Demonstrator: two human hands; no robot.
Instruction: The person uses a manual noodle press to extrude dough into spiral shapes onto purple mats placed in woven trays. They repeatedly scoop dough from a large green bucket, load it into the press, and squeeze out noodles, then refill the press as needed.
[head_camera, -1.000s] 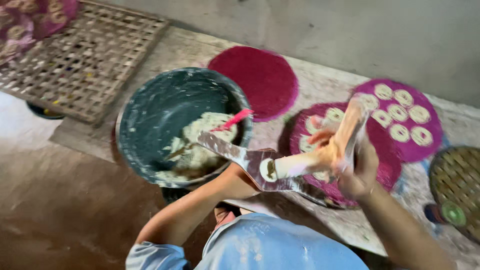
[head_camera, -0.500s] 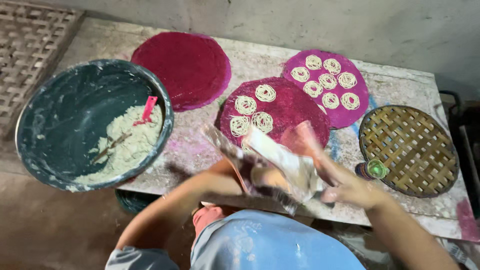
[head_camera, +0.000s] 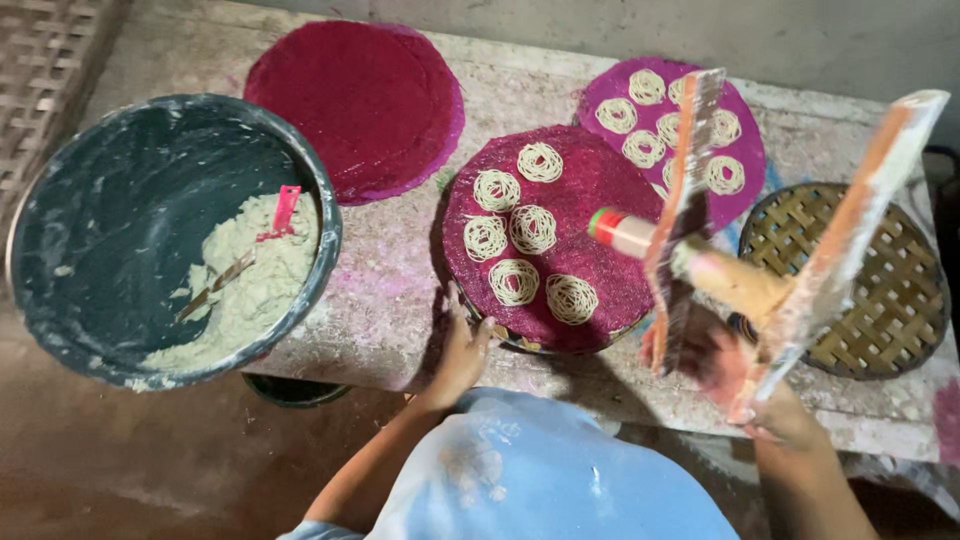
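Observation:
My right hand grips a wooden noodle press with two long blurred handles. Its short barrel points at the middle round magenta mat, which carries several pale noodle coils. My left hand rests against the near rim of that mat with its fingers apart and holds nothing. A second magenta mat with several coils lies behind the press, partly hidden by it.
A large dark bowl at the left holds pale dough and a red spatula. An empty red mat lies at the back, a bare woven tray at the right, all on a stained table.
My left hand has let go of the press and dropped to the middle mat's rim. The press has swung up and to the right in my right hand.

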